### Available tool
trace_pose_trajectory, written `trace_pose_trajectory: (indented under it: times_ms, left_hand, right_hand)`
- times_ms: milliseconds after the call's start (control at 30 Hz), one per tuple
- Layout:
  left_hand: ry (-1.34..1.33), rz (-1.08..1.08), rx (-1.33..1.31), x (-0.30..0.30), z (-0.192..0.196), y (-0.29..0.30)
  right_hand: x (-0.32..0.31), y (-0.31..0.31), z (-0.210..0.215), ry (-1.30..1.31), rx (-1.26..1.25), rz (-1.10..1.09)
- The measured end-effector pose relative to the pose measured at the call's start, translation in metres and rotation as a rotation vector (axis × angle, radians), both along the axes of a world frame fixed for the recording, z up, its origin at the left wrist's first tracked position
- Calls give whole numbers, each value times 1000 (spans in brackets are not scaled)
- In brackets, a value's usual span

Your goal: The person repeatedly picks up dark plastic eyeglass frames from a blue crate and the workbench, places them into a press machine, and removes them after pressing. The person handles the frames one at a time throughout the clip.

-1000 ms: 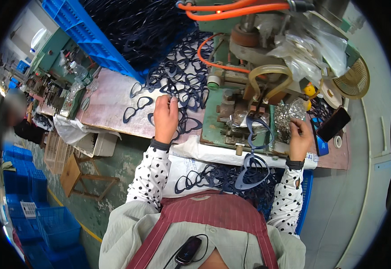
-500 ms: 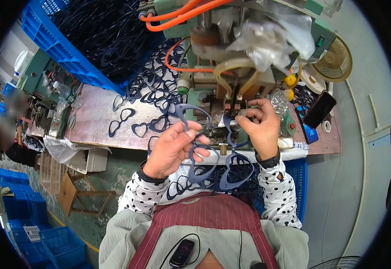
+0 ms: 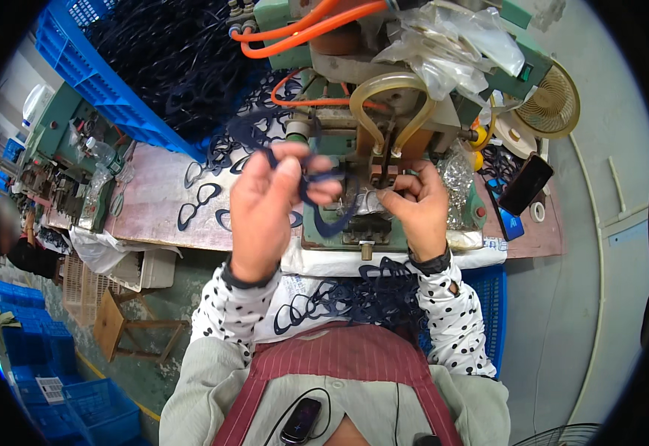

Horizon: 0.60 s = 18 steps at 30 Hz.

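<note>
Smeared by motion, a dark blue spectacle frame [image 3: 330, 225] is gripped by my left hand [image 3: 261, 212], left of a green bench machine [image 3: 317, 236]. My right hand [image 3: 420, 208] has its thumb and curled fingers pinched just below the machine's clamp head [image 3: 384, 169]. Whatever lies between those fingertips is too small or hidden to make out. Two thick yellowish tubes [image 3: 391, 82] loop down to the clamp head. A tangle of dark spectacle frames [image 3: 354, 301] lies on white cloth across my lap.
A blue crate [image 3: 127, 93] full of dark frames stands back left, with loose frames [image 3: 198, 204] on the table beside it. Phones [image 3: 527, 184], a small fan [image 3: 551, 100] and a tape roll [image 3: 537, 212] sit right. A wooden stool [image 3: 112, 323] stands lower left.
My left hand has lifted its spectacle frame up and leftward. The frame that hung under my right hand at the clamp is gone from there. My right hand stays by the clamp.
</note>
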<state>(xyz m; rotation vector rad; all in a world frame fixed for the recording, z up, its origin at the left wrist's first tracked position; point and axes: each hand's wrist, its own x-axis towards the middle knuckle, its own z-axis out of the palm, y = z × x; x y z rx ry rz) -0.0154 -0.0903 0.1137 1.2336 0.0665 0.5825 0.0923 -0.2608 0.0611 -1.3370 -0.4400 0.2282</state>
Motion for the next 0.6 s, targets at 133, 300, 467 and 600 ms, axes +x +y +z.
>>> trace_pose_trajectory:
  times_ms: [133,300,467,600]
  left_hand:
    - [-11,-80,-26,9,6,14]
    - [3,-66,-27,9,5,11]
    - [203,-380,-143,-18,-16,-27]
    - [558,-678,-349,-16,-38,-49]
  right_hand:
    - [1,-2,-5,62,63,-12]
    - [-3,2,1,15,-5,-50]
    - [-3,6,-9,-74,-35,-126]
    - [6,-11,-10,-186,-163,-131]
